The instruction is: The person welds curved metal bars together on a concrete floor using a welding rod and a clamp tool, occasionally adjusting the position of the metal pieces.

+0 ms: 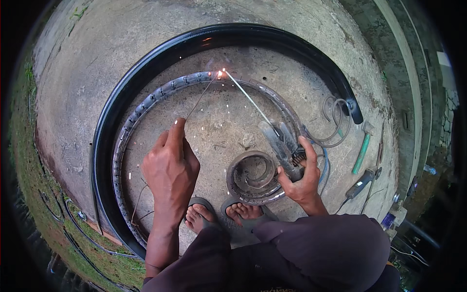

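- Welding is shown at the upper centre of the frame, where a bright arc (222, 73) burns on the perforated metal ring (146, 104); sparks are scattered over the concrete floor (87, 73) below it.
- The right hand (300, 176) is clenched around the electrode holder (281, 143), right of centre; the welding rod (245, 95) runs from it up and left to the arc.
- The left hand (170, 165) is closed in a pinch on a thin wire (200, 96), which slants up to the same spot; the wire's far end seems to touch the ring, though glare hides the contact.
- The ring lies inside a larger black rim (272, 41), above and left of both hands; a small coiled metal piece (253, 177) sits just beside the right hand, close to the toes.
- Burns could be caused by sparks landing on the bare hands or on the feet in open sandals (206, 214), which are near the work.
- The wire could be heated along its length and the pinching fingers scorched.
- The joint could be spoiled if either hand wavers; the rod could stick to the ring.
- A green-handled tool (361, 153) and a looped hose (335, 121) lie at the right, well apart.
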Motion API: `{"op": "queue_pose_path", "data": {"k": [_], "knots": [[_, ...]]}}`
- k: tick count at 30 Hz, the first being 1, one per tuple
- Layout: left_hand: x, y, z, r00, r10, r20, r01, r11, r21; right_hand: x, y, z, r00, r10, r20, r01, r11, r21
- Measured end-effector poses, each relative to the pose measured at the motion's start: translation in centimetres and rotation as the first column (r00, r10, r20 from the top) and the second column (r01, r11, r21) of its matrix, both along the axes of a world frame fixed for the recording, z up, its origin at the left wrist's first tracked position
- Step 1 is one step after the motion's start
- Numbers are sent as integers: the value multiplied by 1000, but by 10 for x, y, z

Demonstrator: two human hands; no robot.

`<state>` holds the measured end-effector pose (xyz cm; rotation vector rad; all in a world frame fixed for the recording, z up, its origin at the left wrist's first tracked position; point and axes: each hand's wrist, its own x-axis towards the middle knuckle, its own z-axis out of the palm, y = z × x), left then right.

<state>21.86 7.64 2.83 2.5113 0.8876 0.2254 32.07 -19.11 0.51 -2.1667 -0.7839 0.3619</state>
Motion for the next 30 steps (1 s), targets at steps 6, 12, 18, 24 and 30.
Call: {"op": "queue_pose_path", "data": {"k": [6,12,18,24,30], "knots": [[2,1,-4,1000,-25,-15,25,1000,5,1,5,-1,997,34,72,-35,999,7],[1,1,-8,999,-27,-24,27,1000,8,0,5,-3,998,32,48,-32,999,-17],[0,0,-8,996,-51,-68,54,998,44,-1,5,-2,1000,10,13,-10,1000,-21],[-1,-2,0,1000,-29,-5,29,999,33,-1,3,0,995,10,104,-11,1000,12],[5,-9,0,1000,-17,-20,16,999,-28,-2,-9,-4,998,-47,43,46,998,31]]}}
